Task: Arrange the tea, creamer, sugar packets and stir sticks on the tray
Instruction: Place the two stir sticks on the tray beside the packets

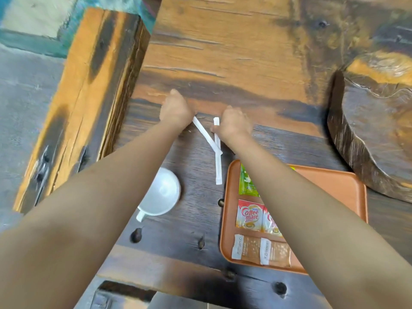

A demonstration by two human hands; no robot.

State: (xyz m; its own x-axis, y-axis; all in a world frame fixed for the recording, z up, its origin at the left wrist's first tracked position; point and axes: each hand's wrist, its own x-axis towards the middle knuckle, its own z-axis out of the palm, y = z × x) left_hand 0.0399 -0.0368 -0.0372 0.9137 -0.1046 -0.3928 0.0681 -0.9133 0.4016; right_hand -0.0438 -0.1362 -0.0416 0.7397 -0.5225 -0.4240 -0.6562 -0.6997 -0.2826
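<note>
Two white wrapped stir sticks cross on the dark wooden table. My left hand (177, 108) pinches the top end of the slanted stick (206, 136). My right hand (233, 123) grips the upper end of the upright stick (218, 161). At the lower right lies an orange tray (334, 184). On it are a green tea packet (246, 181), two Coffee mate creamer packets (249, 216) and two brown sugar packets (252, 248), laid in rows. My right forearm hides part of the tray and packets.
A white cup (162, 192) stands left of the tray, handle toward me. A thick round wooden slab (374, 130) sits at the right. A wooden bench (89, 85) runs along the table's left side.
</note>
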